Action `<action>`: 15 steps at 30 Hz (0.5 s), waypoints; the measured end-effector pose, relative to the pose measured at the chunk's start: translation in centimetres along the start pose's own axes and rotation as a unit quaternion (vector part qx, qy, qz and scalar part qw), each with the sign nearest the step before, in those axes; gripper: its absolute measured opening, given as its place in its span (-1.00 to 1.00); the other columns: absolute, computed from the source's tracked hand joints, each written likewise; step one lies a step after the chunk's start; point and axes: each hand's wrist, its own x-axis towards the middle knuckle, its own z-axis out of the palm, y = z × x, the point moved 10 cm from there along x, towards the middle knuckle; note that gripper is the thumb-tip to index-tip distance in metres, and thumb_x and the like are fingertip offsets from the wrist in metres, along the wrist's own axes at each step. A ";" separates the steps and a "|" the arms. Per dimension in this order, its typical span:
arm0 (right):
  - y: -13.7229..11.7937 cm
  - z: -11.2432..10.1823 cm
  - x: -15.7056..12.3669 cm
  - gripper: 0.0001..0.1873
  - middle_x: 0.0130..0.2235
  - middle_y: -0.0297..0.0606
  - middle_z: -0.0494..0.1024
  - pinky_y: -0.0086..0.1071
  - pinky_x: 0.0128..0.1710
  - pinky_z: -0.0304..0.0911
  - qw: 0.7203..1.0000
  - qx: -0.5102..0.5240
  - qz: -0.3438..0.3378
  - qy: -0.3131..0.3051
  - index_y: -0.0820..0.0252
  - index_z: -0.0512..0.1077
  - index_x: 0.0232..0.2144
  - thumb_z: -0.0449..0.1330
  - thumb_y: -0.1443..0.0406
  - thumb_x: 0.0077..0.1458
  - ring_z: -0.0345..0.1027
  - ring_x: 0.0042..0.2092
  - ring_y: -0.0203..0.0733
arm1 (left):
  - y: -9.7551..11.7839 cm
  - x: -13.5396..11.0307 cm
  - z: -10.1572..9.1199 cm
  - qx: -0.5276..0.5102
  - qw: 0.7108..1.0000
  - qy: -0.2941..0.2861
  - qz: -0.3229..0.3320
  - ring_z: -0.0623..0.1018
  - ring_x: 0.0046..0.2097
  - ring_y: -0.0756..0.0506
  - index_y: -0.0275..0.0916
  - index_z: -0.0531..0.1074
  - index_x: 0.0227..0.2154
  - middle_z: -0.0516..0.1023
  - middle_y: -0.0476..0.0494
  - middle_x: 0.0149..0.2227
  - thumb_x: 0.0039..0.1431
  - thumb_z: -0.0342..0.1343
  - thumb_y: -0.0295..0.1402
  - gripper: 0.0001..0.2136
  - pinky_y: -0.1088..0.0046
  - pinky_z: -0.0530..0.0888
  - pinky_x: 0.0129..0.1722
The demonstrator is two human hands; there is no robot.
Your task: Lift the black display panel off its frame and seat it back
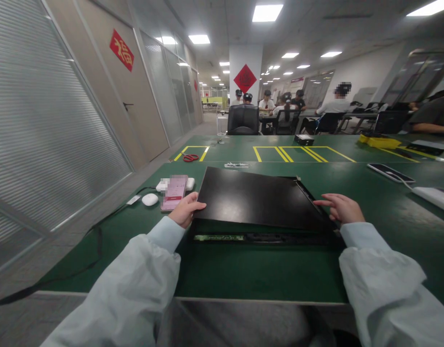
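Observation:
A flat black screen panel [250,195] lies tilted over a black frame [290,238], its left side raised. Along the frame's near edge runs a strip of green circuit board [219,237]. My left hand [186,209] pinches the panel's left edge, thumb on top and fingers underneath. At the right side, my right hand [339,208] has its index finger stretched out to the edge of the frame; its other fingers are partly bent and I see nothing held in them. Much of the frame is hidden beneath the panel.
On the green table [258,274] a phone [174,193] leans beside a round white object [150,199]. Red scissors [190,157], a small black box [303,140], a yellow tray [379,141] and another phone [390,173] lie farther out. Several people sit at tables beyond.

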 end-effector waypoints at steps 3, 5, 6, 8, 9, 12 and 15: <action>0.3 -0.6 0.7 -0.79 -0.25 -0.09 0.81 -0.42 -0.67 0.19 0.999 -0.032 -0.019 0.008 0.11 0.56 -0.23 0.43 0.24 0.07 0.04 -0.67 -0.43 | 0.1 0.0 0.1 -0.002 1.000 -0.008 0.007 0.70 -0.34 -0.08 -0.23 0.54 -0.29 0.72 0.00 -0.32 -0.26 0.63 -0.49 -0.55 0.44 0.61 -0.27; 0.5 -1.1 1.3 -0.77 -0.19 -0.09 0.82 -0.41 -0.65 0.24 0.997 -0.071 -0.029 0.018 0.12 0.59 -0.22 0.42 0.22 0.05 0.11 -0.64 -0.41 | 0.3 0.1 0.1 -0.002 1.000 -0.015 0.015 0.69 -0.35 -0.07 -0.22 0.54 -0.29 0.70 0.01 -0.34 -0.24 0.64 -0.48 -0.55 0.44 0.62 -0.25; 0.6 -1.3 1.5 -0.75 -0.15 -0.08 0.83 -0.41 -0.63 0.27 0.995 -0.096 -0.030 0.021 0.13 0.62 -0.20 0.42 0.22 0.03 0.18 -0.62 -0.39 | 0.3 0.1 0.2 -0.001 1.000 -0.019 0.018 0.68 -0.35 -0.07 -0.21 0.53 -0.29 0.69 0.03 -0.35 -0.23 0.64 -0.47 -0.55 0.44 0.62 -0.24; 0.9 -1.6 2.0 -0.69 -0.10 -0.07 0.83 -0.40 -0.61 0.31 0.990 -0.139 -0.028 0.026 0.15 0.67 -0.17 0.43 0.23 -0.02 0.29 -0.57 -0.34 | 0.3 0.1 0.2 -0.001 0.999 -0.025 0.022 0.66 -0.37 -0.06 -0.21 0.52 -0.31 0.68 0.04 -0.37 -0.22 0.65 -0.47 -0.56 0.42 0.62 -0.23; 1.1 -1.6 2.1 -0.66 -0.08 -0.07 0.83 -0.40 -0.60 0.33 0.988 -0.151 -0.027 0.027 0.16 0.69 -0.16 0.43 0.23 -0.04 0.33 -0.55 -0.32 | 0.3 0.2 0.3 -0.001 0.999 -0.028 0.022 0.66 -0.37 -0.07 -0.20 0.51 -0.32 0.68 0.04 -0.38 -0.22 0.65 -0.48 -0.56 0.41 0.63 -0.22; 1.2 -1.7 2.4 -0.61 -0.05 -0.06 0.83 -0.40 -0.59 0.34 0.987 -0.158 -0.031 0.026 0.18 0.74 -0.14 0.44 0.22 -0.08 0.39 -0.51 -0.29 | 0.3 0.2 0.3 -0.005 0.999 -0.030 0.024 0.67 -0.37 -0.08 -0.20 0.51 -0.33 0.68 0.04 -0.38 -0.22 0.64 -0.49 -0.56 0.40 0.63 -0.21; 1.2 -1.8 2.6 -0.60 -0.07 -0.06 0.83 -0.39 -0.58 0.34 0.987 -0.157 -0.033 0.026 0.17 0.76 -0.15 0.45 0.21 -0.11 0.37 -0.52 -0.30 | 0.4 0.1 0.4 -0.004 0.999 -0.031 0.025 0.67 -0.36 -0.07 -0.21 0.52 -0.32 0.69 0.02 -0.36 -0.21 0.65 -0.48 -0.56 0.41 0.63 -0.21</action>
